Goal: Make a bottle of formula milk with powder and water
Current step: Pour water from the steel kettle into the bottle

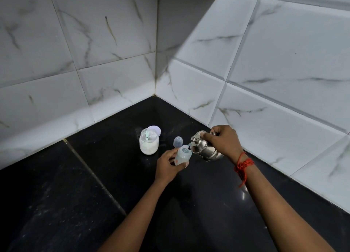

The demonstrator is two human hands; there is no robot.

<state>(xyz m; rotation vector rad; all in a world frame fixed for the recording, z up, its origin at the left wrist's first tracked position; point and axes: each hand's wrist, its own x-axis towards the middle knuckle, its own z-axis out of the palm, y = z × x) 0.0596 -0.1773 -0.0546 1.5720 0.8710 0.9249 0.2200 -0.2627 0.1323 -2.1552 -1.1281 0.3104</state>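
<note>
We observe the left hand (167, 164) wrapped around the baby bottle (182, 155), held just above the black counter (79, 185) near the middle. The right hand (222, 140) grips the steel kettle (203, 145), tilted left with its spout at the bottle's open mouth. Farther left stands the open powder jar (149, 142), scoop inside, lid (154, 129) behind; the bottle cap (178, 141) sits between jar and kettle.
</note>
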